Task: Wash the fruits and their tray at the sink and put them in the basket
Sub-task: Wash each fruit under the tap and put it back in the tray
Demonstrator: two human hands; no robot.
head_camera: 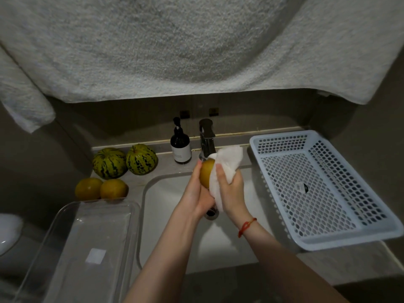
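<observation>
Two hands work over the sink (166, 215), cleaning one yellow fruit (207, 174).
Left hand (201, 193) cups the fruit under the tap (207, 138); right hand (231, 191) grips a white cloth (228, 162) pressed against it. Two striped melons (124, 161) and two more yellow fruits (101, 189) sit on the counter at left, behind the clear tray (65, 243). White basket (323, 186) stands at the right of the sink.

White cloth (227, 169) and hands hide most of the fruit (206, 173).
</observation>
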